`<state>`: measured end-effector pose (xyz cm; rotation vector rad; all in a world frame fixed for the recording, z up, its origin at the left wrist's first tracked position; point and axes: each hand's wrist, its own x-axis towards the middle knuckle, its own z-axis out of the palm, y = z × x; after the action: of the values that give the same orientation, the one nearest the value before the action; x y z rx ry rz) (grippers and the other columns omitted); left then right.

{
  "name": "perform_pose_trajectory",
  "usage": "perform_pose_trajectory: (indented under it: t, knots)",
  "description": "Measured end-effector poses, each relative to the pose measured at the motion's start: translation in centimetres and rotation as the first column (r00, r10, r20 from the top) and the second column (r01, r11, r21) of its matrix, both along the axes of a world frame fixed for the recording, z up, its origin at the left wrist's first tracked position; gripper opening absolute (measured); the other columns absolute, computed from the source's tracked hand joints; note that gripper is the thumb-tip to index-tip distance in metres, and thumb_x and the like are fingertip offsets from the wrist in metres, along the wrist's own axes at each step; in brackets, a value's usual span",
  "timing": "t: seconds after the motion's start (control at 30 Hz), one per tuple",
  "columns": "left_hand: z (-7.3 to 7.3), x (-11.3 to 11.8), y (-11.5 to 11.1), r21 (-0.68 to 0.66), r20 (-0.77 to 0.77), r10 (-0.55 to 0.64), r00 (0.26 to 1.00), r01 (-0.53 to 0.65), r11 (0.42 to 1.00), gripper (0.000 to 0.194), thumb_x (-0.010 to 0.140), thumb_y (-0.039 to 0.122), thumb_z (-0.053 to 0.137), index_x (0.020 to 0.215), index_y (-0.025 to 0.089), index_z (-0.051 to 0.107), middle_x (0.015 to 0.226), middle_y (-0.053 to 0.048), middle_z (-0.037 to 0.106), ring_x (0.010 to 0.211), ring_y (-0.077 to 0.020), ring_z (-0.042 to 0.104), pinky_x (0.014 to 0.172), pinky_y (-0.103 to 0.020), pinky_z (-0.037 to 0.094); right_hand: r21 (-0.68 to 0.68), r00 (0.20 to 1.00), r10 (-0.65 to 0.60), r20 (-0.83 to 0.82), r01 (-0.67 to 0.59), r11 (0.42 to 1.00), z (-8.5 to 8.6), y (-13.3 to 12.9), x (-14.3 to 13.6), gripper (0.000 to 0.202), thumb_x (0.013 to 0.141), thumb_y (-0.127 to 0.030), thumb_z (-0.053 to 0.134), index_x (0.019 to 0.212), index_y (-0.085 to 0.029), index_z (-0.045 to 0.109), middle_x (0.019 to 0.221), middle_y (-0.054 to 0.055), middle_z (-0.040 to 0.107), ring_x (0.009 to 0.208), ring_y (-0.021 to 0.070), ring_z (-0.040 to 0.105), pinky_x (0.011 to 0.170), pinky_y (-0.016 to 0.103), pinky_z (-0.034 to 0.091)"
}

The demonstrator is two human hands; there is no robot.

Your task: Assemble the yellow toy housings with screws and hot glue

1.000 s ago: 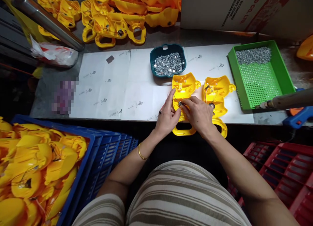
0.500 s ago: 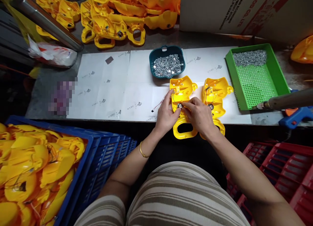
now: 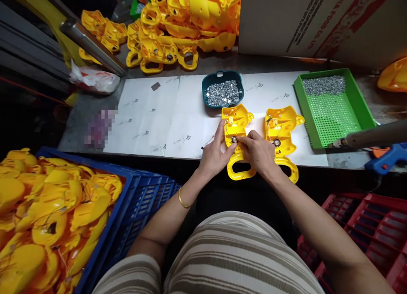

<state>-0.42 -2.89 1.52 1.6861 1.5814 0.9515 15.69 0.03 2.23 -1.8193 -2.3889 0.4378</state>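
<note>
A yellow plastic shell half lies open side up at the table's front edge, its looped handle jutting over the edge. My left hand grips its left side, fingers along the upper edge and thumb near a round metal part. The fingers of my right hand are pinched together beside that round part; whatever they hold is too small to make out. A second yellow shell half with wires and a round part lies just to the right, partly behind my right hand.
A dark teal bowl of small metal pieces stands behind the shells. On the right are a green basket and a blue tool. Yellow shells are piled at the back; a blue crate stands lower left.
The whole view has shifted, with table items appearing slightly lower and the left-side ones further right. Both hands remain at the left shell, the right fingers still by the round part.
</note>
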Motion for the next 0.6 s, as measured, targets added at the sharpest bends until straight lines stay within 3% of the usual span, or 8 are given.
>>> perform_pose_trajectory:
  t: [0.07, 0.13, 0.2, 0.23, 0.33, 0.47, 0.6]
  knots:
    - [1.4, -1.6, -2.0, -0.03, -0.013, 0.067, 0.998, -0.068, 0.997, 0.052, 0.087, 0.031, 0.065, 0.138, 0.029, 0.054, 0.102, -0.002, 0.075, 0.074, -0.0159, 0.07, 0.07, -0.025, 0.056, 0.029, 1.0, -0.004, 0.002, 0.004, 1.0, 0.3, -0.2, 0.0, 0.03, 0.098, -0.036, 0.045, 0.12, -0.033, 0.066, 0.101, 0.003, 0.065, 0.07, 0.0151, 0.058, 0.05, 0.027, 0.018]
    - [2.3, -3.8, -3.2, -0.006, -0.036, 0.235, 0.971, -0.235, 0.972, 0.031, 0.089, 0.036, 0.062, 0.116, 0.024, 0.071, 0.081, 0.0, 0.075, 0.057, -0.0118, 0.064, 0.061, -0.022, 0.051, 0.074, 1.0, -0.016, -0.027, 0.018, 0.997, 0.7, -0.4, 0.0, 0.031, 0.099, -0.036, 0.044, 0.119, -0.03, 0.067, 0.1, 0.003, 0.065, 0.07, 0.0153, 0.058, 0.05, 0.027, 0.018]
    - [2.5, -6.0, -3.2, 0.0, -0.046, 0.362, 0.931, -0.362, 0.932, 0.026, 0.088, 0.038, 0.062, 0.098, 0.02, 0.078, 0.081, -0.002, 0.076, 0.063, -0.0132, 0.065, 0.064, -0.022, 0.051, 0.115, 0.996, -0.021, -0.086, 0.031, 0.993, 0.9, -0.7, -0.1, 0.031, 0.099, -0.039, 0.045, 0.115, -0.028, 0.069, 0.096, 0.003, 0.065, 0.07, 0.0149, 0.058, 0.051, 0.027, 0.019]
    - [2.4, -7.0, -2.8, -0.036, -0.043, 0.37, 0.928, -0.371, 0.928, 0.026, 0.087, 0.039, 0.064, 0.094, 0.019, 0.078, 0.085, -0.003, 0.077, 0.072, -0.0155, 0.068, 0.069, -0.023, 0.052, 0.129, 0.992, -0.018, -0.121, 0.034, 0.991, 0.9, -0.9, -0.1, 0.031, 0.098, -0.04, 0.045, 0.112, -0.027, 0.07, 0.094, 0.003, 0.065, 0.069, 0.0145, 0.058, 0.051, 0.027, 0.02]
    - [1.5, -8.2, -0.6, -0.247, 0.001, 0.237, 0.972, -0.229, 0.942, 0.029, 0.081, 0.043, 0.069, 0.089, 0.017, 0.079, 0.092, -0.006, 0.077, 0.087, -0.0207, 0.069, 0.081, -0.029, 0.053, 0.173, 0.976, 0.003, -0.219, 0.036, 0.984, 0.8, -1.4, 0.0, 0.027, 0.096, -0.04, 0.051, 0.105, -0.026, 0.072, 0.088, 0.002, 0.065, 0.068, 0.0136, 0.058, 0.05, 0.026, 0.021]
    - [0.8, -6.6, 1.4, -0.481, 0.127, 0.053, 0.99, 0.015, 0.876, 0.037, 0.073, 0.048, 0.075, 0.089, 0.015, 0.079, 0.075, -0.003, 0.074, 0.061, -0.0126, 0.06, 0.058, -0.023, 0.046, 0.233, 0.949, 0.007, -0.316, 0.071, 0.97, 0.7, -2.1, 0.6, 0.023, 0.094, -0.036, 0.055, 0.103, -0.024, 0.073, 0.082, 0.001, 0.067, 0.064, 0.0134, 0.059, 0.051, 0.026, 0.027]
    - [0.7, -5.1, 1.6, -0.558, 0.277, 0.077, 0.958, 0.095, 0.824, 0.038, 0.067, 0.048, 0.08, 0.083, 0.013, 0.079, 0.057, 0.001, 0.062, 0.044, -0.0036, 0.039, 0.043, -0.018, 0.03, 0.128, 0.867, 0.017, -0.498, 0.054, 0.99, 1.0, -2.4, 0.8, 0.021, 0.092, -0.028, 0.057, 0.1, -0.019, 0.074, 0.085, 0.003, 0.07, 0.063, 0.0133, 0.061, 0.057, 0.025, 0.041]
